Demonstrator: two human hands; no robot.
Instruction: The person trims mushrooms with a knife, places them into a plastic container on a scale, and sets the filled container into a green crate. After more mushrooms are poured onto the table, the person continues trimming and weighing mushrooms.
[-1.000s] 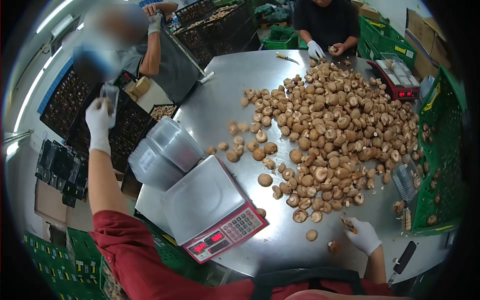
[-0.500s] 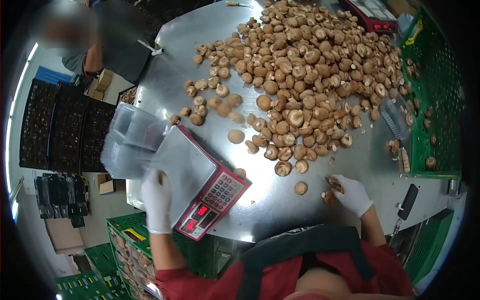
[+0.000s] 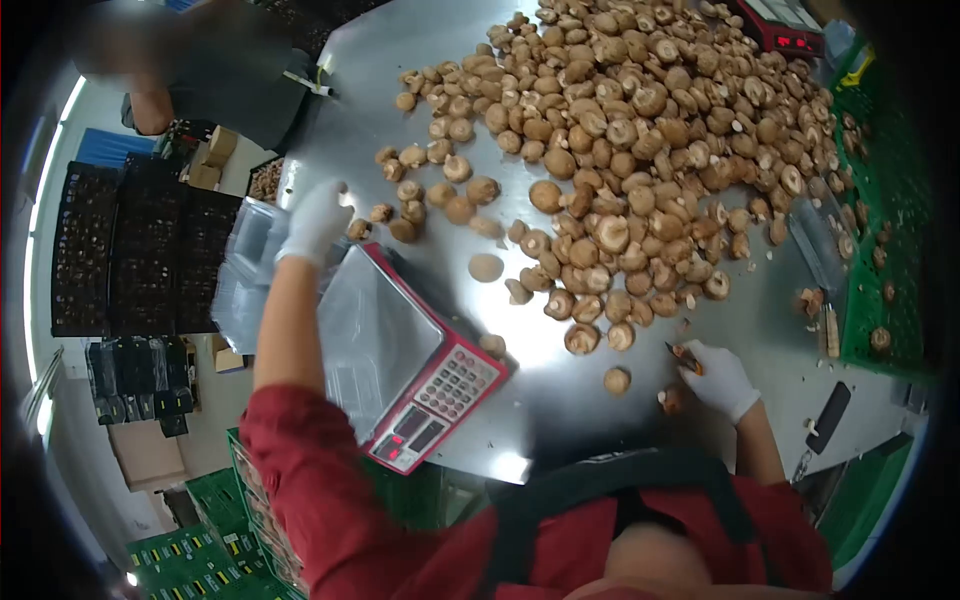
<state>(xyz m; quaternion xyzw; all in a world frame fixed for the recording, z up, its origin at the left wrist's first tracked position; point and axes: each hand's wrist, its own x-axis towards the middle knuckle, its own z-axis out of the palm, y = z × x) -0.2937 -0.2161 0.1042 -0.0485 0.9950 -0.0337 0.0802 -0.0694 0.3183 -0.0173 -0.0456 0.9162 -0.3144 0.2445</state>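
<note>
My left hand (image 3: pixel 318 225), in a white glove, is stretched out above the stacked clear plastic trays (image 3: pixel 245 275), close to loose shiitake mushrooms (image 3: pixel 403 231). Its fingers look slightly apart with nothing visible in them, though somewhat blurred. A clear plastic tray (image 3: pixel 352 385) lies on the plate of the red scale (image 3: pixel 447 385). My right hand (image 3: pixel 722 380), also gloved, is closed around a small knife (image 3: pixel 686 356) with orange on its handle. Just below that knife lies a mushroom piece (image 3: pixel 670 401), and a whole mushroom (image 3: pixel 617 380) sits to its left.
A large heap of mushrooms (image 3: pixel 640 150) covers much of the metal table (image 3: pixel 560 420). At the right stand a green crate (image 3: pixel 880 320) and a clear tray (image 3: pixel 818 245). A second scale (image 3: pixel 790 40) is at the back. Another person (image 3: pixel 220 75) stands at far left.
My left hand has moved from the scale up and away toward the loose mushrooms. A clear tray now shows on the scale plate. My right hand keeps the knife in nearly the same place.
</note>
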